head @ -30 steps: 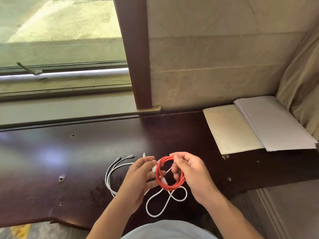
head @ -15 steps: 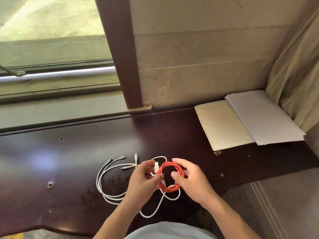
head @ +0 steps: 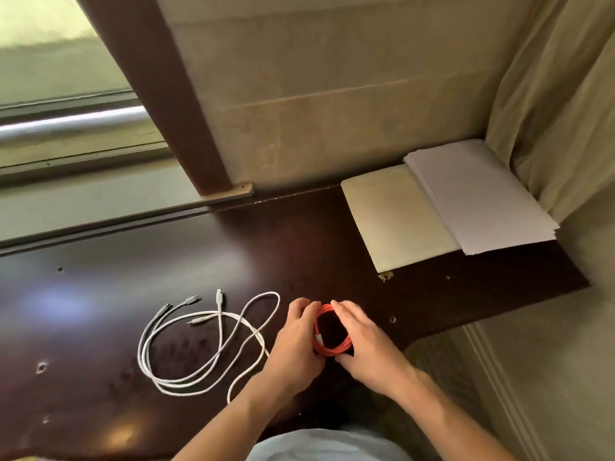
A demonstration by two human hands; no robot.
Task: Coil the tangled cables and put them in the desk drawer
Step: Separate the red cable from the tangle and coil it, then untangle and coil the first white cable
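On the dark glossy wooden desk [head: 100, 261], the coiled orange-red cable [head: 329, 347] sits between the left hand [head: 299, 337] and right hand [head: 362, 344], both gripping its sides, with the loose white cable [head: 186, 331] just left.

Red cable [head: 332, 349]: thin, orange-red, wound into a small tight coil of several turns; the coil is held between two hands just over the dark counter [head: 299, 247], at its near edge, with a short white piece showing on its left side.
White cable [head: 206, 347]: braided, multi-headed, uncoiled; lies flat on the counter in loose crossing loops just left of the red coil, its plugs fanned out toward the window side.
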